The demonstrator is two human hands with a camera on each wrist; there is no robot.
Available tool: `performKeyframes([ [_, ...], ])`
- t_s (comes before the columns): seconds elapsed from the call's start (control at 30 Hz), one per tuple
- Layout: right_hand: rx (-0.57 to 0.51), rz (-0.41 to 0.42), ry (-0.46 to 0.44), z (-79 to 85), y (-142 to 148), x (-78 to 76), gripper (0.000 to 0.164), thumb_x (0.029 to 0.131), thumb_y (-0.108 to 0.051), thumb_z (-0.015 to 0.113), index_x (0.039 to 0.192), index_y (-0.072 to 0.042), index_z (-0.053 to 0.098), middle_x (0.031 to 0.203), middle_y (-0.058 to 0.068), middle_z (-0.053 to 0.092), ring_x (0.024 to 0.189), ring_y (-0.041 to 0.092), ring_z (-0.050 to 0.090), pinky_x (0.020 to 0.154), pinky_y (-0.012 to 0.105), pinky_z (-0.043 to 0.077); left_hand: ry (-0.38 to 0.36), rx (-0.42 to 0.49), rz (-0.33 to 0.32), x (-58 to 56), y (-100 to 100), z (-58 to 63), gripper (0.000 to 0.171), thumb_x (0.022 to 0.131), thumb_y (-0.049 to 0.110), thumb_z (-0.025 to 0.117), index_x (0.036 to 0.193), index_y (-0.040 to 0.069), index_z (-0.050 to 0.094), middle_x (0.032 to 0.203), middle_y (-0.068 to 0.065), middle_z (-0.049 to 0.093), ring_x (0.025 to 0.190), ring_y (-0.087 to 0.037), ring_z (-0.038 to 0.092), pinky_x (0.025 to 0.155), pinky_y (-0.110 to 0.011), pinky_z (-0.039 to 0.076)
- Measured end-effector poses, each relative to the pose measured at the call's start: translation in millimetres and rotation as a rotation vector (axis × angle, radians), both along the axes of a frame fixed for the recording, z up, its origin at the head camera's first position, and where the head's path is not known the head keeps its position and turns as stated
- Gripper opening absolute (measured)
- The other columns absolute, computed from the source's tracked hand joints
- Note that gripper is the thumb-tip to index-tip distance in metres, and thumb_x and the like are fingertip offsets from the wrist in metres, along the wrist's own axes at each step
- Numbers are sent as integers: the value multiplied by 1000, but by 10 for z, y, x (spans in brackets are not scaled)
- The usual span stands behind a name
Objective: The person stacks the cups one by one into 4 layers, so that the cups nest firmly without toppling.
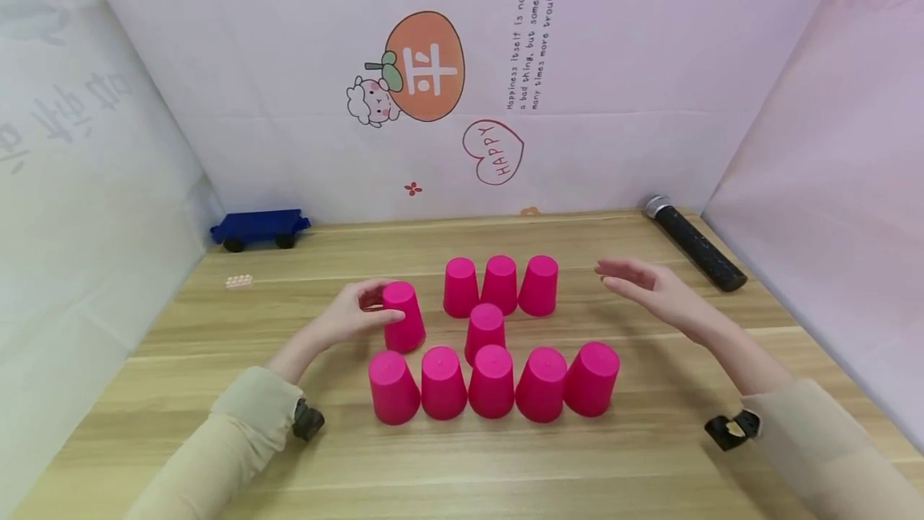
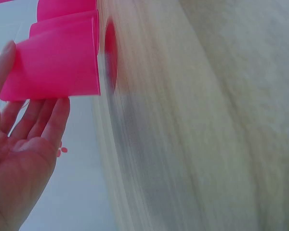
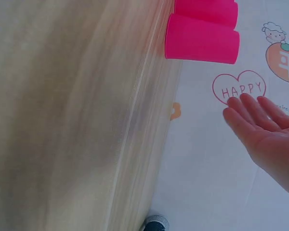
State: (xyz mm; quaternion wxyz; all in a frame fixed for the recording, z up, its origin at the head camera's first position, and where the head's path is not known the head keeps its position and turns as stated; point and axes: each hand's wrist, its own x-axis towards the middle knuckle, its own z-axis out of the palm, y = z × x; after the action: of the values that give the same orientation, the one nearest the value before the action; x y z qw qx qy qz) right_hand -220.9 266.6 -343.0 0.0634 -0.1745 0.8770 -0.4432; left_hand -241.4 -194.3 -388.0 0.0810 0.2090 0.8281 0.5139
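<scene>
1. Pinching is seen at the left hand (image 1: 355, 313): a hot-pink plastic tumbler (image 1: 405, 331) is clamped between thumb and fingers, mouth downward, nearly upright.
2. This held tumbler is placed behind the leftmost member of the front row and left of the other cups; in the left wrist view a narrow gap is seen between its rim and the wood-grain tabletop (image 1: 289, 472).
3. The right hand (image 1: 653, 287) is held in the air, fingers extended and slightly bent, thumb set apart from them; it is positioned right of the back row, clear of the cups.
4. Nine matching cups are stood upside down. Three are lined up as the back row (image 1: 500, 287), five as the front row (image 1: 492, 383).
5. One single cup (image 1: 486, 331) is set between the rows, its lower part hidden by the front row's centre cup.
6. Far left corner: a blue toy wagon (image 1: 260, 229) is parked by the printed backdrop (image 1: 592, 151).
7. Far right: a black microphone (image 1: 696, 247) is laid diagonally, its silver head toward the backdrop.
8. Dark wrist straps (image 1: 308, 420) are worn at both pale cuffs.
</scene>
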Motion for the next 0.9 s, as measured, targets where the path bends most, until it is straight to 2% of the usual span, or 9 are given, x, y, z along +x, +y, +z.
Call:
performKeyframes([
  [0.17,43,18,-44,22,37,243,49,98,-32,50,137,-3,44,135,16,53,111,-5,54,88,8,42,23,10,74,-42,47,-14,50,82,15,72,126,-1,54,118,-20,62,112,-32,60,92,-33,53],
  [0.43,-56,169,-76,-54,45,516,53,91,-13,61,135,6,40,135,27,48,113,-11,50,92,10,44,28,6,143,-105,128,-20,54,81,20,75,126,1,53,121,-19,61,115,-33,59,96,-40,51],
  [0.63,-99,191,-103,-106,40,639,57,86,-10,67,134,7,41,134,29,48,113,-11,51,93,8,43,29,25,153,-126,171,-32,57,81,20,75,130,4,52,123,-18,60,115,-32,58,93,-37,53],
  [0.9,-148,247,-105,-198,-17,697,57,85,-7,67,133,10,40,133,32,47,112,-11,51,95,9,43,57,26,132,-162,248,-69,53,81,17,74,127,1,53,120,-19,61,112,-31,60,92,-35,53],
])
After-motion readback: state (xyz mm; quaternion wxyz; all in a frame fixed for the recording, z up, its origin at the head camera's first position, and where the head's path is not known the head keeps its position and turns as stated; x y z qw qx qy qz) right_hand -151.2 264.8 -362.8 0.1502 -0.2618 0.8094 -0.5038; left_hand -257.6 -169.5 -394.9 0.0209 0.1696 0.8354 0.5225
